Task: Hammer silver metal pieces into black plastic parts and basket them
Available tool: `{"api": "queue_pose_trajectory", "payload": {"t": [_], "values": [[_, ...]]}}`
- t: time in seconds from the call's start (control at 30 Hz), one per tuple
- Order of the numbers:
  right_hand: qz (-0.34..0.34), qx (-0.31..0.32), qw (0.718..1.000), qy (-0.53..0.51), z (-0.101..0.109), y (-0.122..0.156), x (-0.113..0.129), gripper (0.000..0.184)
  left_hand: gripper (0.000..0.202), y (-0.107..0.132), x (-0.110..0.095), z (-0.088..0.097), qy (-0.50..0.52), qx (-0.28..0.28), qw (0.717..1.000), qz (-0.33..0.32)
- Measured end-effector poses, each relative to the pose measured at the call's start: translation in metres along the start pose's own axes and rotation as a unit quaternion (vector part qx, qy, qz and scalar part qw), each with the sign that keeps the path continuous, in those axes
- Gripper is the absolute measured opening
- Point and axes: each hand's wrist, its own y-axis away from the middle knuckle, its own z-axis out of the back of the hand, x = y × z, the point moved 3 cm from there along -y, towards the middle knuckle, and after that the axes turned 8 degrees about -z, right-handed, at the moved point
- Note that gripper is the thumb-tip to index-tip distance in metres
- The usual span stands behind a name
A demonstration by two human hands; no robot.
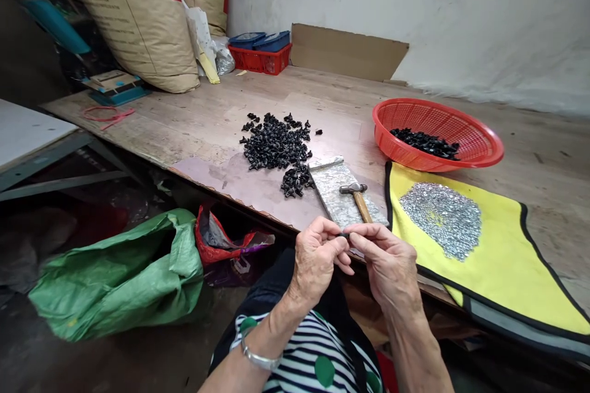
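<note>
Left hand (318, 258) and right hand (389, 264) meet fingertip to fingertip just off the wooden table (207, 116) edge. Both are pinched onto one small black plastic piece (343, 235). A wooden-handled hammer (358, 198) lies on a grey slab (332, 187) at 12 o'clock. The yellow black-edged mat (502, 258) lies close at 3 o'clock. Bare tabletop lies at 10 o'clock.

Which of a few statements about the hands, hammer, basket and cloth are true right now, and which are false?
1. The left hand and right hand pinch one small dark piece between their fingertips. True.
2. The red basket holds black pieces. True.
3. The hammer lies in the red basket. False: it rests on the grey slab beside the loose black pile.
4. The silver pieces are heaped on bare wood. False: they lie on the yellow cloth.
</note>
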Motion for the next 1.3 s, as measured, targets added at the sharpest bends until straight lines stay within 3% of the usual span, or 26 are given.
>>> {"api": "queue_pose_trajectory", "payload": {"t": [0.37, 0.67, 0.83, 1.0, 1.13, 1.3], "values": [[-0.106, 0.059, 0.993, -0.001, -0.002, -0.006, 0.004, 0.023, 0.013, -0.002, 0.008, 0.005, -0.001, 0.011, 1.000, 0.015], [-0.109, 0.042, 0.993, 0.010, 0.002, -0.007, 0.010, 0.021, 0.013, 0.001, 0.007, 0.006, -0.002, 0.029, 1.000, 0.003], [-0.114, 0.041, 0.993, -0.006, -0.003, -0.004, 0.008, 0.021, 0.012, 0.003, 0.001, 0.009, -0.021, 0.009, 1.000, -0.019], [-0.078, 0.014, 0.997, -0.022, -0.011, 0.002, -0.005, 0.018, 0.010, 0.000, 0.010, 0.018, -0.013, -0.015, 1.000, 0.000], [-0.080, 0.020, 0.996, -0.020, -0.010, 0.000, -0.005, 0.018, 0.017, -0.003, 0.016, 0.017, 0.043, -0.008, 0.999, 0.005], [-0.098, 0.029, 0.993, -0.052, -0.007, -0.004, 0.007, 0.019, 0.014, -0.007, 0.005, 0.010, 0.037, 0.024, 0.999, -0.011]]}}
